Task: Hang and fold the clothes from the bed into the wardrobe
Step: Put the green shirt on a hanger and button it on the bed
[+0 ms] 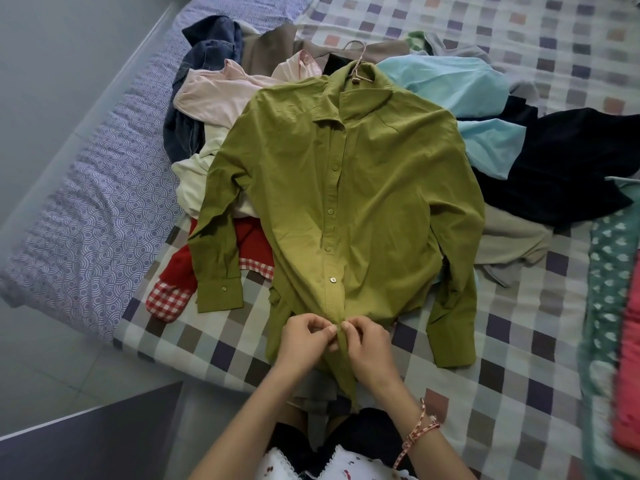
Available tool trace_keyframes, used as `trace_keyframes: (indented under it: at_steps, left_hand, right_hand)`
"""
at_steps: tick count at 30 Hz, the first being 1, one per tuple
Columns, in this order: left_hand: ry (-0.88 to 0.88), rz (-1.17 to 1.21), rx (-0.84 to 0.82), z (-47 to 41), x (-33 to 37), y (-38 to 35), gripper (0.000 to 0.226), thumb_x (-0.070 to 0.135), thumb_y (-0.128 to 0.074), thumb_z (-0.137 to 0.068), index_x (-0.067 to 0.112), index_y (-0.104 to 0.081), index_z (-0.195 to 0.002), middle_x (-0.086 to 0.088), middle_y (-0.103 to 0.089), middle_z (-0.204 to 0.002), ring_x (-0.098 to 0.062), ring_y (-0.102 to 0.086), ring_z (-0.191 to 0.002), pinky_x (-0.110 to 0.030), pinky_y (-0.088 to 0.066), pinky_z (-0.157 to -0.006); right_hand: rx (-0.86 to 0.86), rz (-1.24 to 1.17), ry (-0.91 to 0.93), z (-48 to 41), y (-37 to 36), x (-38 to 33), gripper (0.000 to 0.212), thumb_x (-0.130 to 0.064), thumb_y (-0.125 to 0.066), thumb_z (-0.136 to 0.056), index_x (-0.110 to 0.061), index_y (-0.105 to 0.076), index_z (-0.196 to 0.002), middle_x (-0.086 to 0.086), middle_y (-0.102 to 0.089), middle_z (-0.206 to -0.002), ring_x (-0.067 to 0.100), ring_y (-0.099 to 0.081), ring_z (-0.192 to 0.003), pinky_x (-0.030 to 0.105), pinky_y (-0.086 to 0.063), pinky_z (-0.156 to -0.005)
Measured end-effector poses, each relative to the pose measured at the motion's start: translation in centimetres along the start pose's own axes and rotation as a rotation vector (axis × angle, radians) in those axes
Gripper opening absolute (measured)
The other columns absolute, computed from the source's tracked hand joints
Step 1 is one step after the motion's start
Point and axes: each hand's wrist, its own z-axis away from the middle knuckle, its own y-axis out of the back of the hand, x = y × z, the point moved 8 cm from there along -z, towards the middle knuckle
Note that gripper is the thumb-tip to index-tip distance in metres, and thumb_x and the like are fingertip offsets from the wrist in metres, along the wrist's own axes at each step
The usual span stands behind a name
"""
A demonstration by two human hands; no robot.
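Head view: your left hand [304,336] and right hand [367,345] pinch the hem of the olive-green buttoned shirt [346,188] near the edge of the checked-sheet bed [502,375]; bare sheet lies rightward.

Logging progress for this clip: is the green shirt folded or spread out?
Spread out. The green shirt lies front up, full length, sleeves at its sides, a hanger in its collar.
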Motion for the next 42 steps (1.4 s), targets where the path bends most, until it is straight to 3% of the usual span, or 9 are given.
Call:
trace_keyframes:
  at_steps: [7, 10, 13, 15, 21, 29, 35, 39, 42]
  left_hand:
    - [0.482, 0.211, -0.389, -0.3, -1.4, -0.4, 0.009, -0.002, -0.054, -0.089, -0.003, -0.061, -0.084, -0.014, -0.064, -0.076, -0.019, -0.067, -0.066, -0.022, -0.055, -0.056]
    - [0.328, -0.198, -0.457, -1.5, -0.5, 0.6, 0.010, 0.009, -0.056, -0.091, 0.004, -0.065, -0.091, -0.007, -0.066, -0.086, -0.011, -0.064, -0.072, -0.020, -0.053, -0.062]
    - [0.111, -0.716, -0.406, -3.3, 0.8, 2.0, 0.033, 0.022, -0.056, -0.092, 0.007, -0.054, -0.122, -0.006, -0.058, -0.120, -0.015, -0.057, -0.101, -0.024, -0.048, -0.083]
    - [0.101, -0.740, -0.364, -4.4, 1.8, 2.8, 0.046, 0.025, -0.054, -0.093, 0.009, -0.043, -0.135, -0.008, -0.049, -0.135, -0.020, -0.051, -0.118, -0.027, -0.043, -0.093]
    - [-0.025, -0.644, -0.196, -9.5, 8.9, 6.0, 0.035, 0.028, -0.051, -0.094, 0.015, -0.054, -0.126, -0.004, -0.057, -0.124, -0.014, -0.054, -0.106, -0.026, -0.048, -0.083]
    - [-0.497, -0.565, 0.129, -20.3, 27.9, 9.1, 0.032, 0.020, -0.049, -0.095, 0.005, -0.057, -0.123, -0.010, -0.061, -0.122, -0.020, -0.056, -0.112, -0.022, -0.039, -0.091]
    - [-0.653, -0.907, 0.266, -31.5, 34.9, 7.8, 0.047, 0.031, -0.042, -0.097, 0.014, -0.037, -0.140, -0.012, -0.048, -0.136, -0.031, -0.043, -0.125, -0.044, -0.030, -0.107]
    - [-0.600, -1.147, 0.275, -35.9, 34.5, 7.7, 0.046, 0.042, -0.039, -0.096, 0.013, -0.045, -0.132, -0.014, -0.052, -0.128, -0.032, -0.045, -0.117, -0.043, -0.033, -0.099]
    - [-0.778, -0.994, 0.384, -34.7, 35.5, 8.6, 0.036, 0.038, -0.044, -0.096, 0.007, -0.059, -0.106, -0.015, -0.061, -0.104, -0.031, -0.052, -0.097, -0.039, -0.037, -0.083]
  right_hand:
    - [-0.159, 0.130, 0.173, -0.2, -0.9, -0.6, 0.014, -0.014, -0.045, -0.097, -0.014, -0.056, -0.089, -0.011, -0.045, -0.080, 0.005, -0.045, -0.075, 0.007, -0.035, -0.066]
    - [-0.134, 0.107, 0.093, -0.8, -0.6, 0.1, 0.013, -0.017, -0.053, -0.095, -0.018, -0.057, -0.083, -0.011, -0.052, -0.077, -0.004, -0.047, -0.070, 0.006, -0.036, -0.062]
    - [-0.151, 0.164, 0.001, -1.9, 0.4, 1.1, 0.015, -0.021, -0.053, -0.095, -0.013, -0.064, -0.088, -0.007, -0.058, -0.078, -0.001, -0.051, -0.069, 0.009, -0.039, -0.056]
    - [-0.140, 0.157, -0.036, -2.9, 1.5, 1.3, 0.016, -0.021, -0.052, -0.095, -0.012, -0.065, -0.091, -0.005, -0.061, -0.081, 0.002, -0.055, -0.073, 0.011, -0.041, -0.059]
    - [-0.129, 0.166, -0.015, -9.1, 5.7, -2.6, 0.011, -0.020, -0.050, -0.096, -0.018, -0.060, -0.092, -0.006, -0.060, -0.080, 0.003, -0.057, -0.073, 0.013, -0.044, -0.062]
    - [0.130, 0.221, 0.209, -25.1, 13.2, -15.4, 0.014, -0.017, -0.052, -0.095, -0.011, -0.063, -0.090, -0.001, -0.061, -0.083, 0.014, -0.058, -0.076, 0.020, -0.040, -0.066]
    - [0.228, 0.281, 0.273, -37.0, 13.6, -20.8, 0.022, -0.008, -0.045, -0.096, -0.005, -0.059, -0.112, 0.007, -0.061, -0.107, 0.019, -0.055, -0.099, 0.022, -0.040, -0.084]
    - [0.178, 0.703, 0.164, -43.6, 11.6, -20.0, 0.027, -0.018, -0.039, -0.096, -0.009, -0.053, -0.117, 0.013, -0.056, -0.124, 0.031, -0.050, -0.114, 0.039, -0.036, -0.098]
    - [0.131, 0.888, 0.091, -45.1, 10.7, -19.8, 0.033, -0.033, -0.035, -0.098, -0.011, -0.050, -0.118, 0.013, -0.053, -0.127, 0.031, -0.045, -0.119, 0.044, -0.028, -0.103]
